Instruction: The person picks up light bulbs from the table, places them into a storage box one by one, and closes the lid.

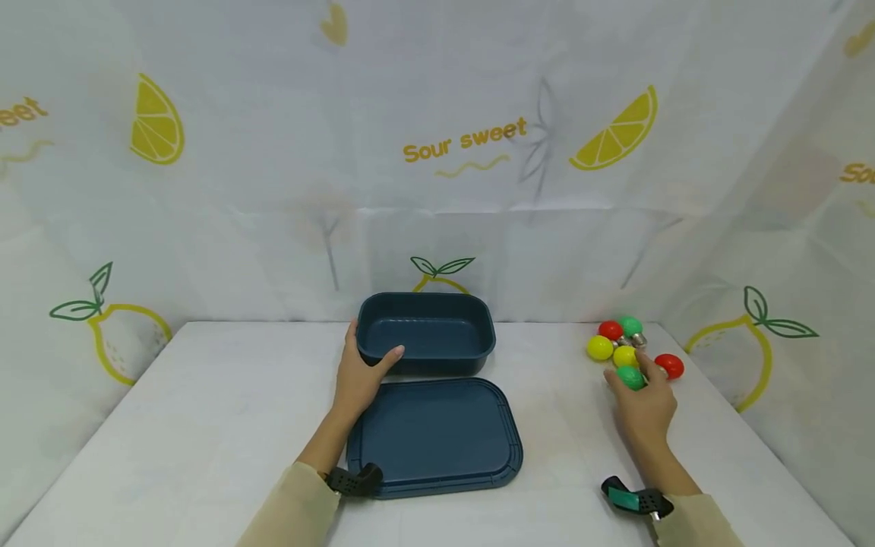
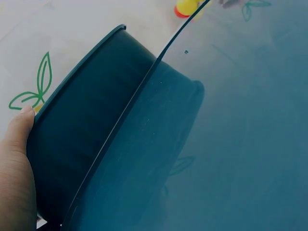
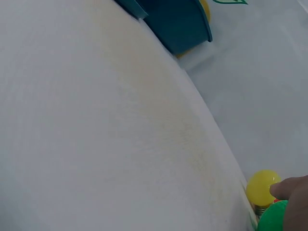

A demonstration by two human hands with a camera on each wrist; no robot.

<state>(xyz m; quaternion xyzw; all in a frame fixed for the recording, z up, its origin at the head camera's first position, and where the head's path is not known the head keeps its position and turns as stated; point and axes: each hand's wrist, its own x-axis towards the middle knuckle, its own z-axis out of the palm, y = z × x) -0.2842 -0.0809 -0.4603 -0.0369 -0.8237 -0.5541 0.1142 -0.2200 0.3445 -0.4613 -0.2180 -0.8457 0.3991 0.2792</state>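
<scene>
A dark blue rectangular box [image 1: 424, 365], uncovered at the top, stands at the back middle of the table. My left hand [image 1: 358, 376] grips its front left corner, thumb at the rim and fingers along the left side. Right in front of the box lies a matching flat lid [image 1: 437, 433], which fills much of the left wrist view. At the right, my right hand [image 1: 645, 406] has thumb and fingers around a green light bulb [image 1: 630, 377]. Close behind are a yellow bulb [image 1: 625, 356] and, to the right, a red bulb [image 1: 669, 366].
Farther back in the same cluster sit another yellow bulb [image 1: 599, 348], a red bulb [image 1: 611, 330] and a green bulb [image 1: 631, 327] with metal screw bases. A white lemon-printed sheet [image 1: 273, 243] rises behind the white table [image 1: 225, 425].
</scene>
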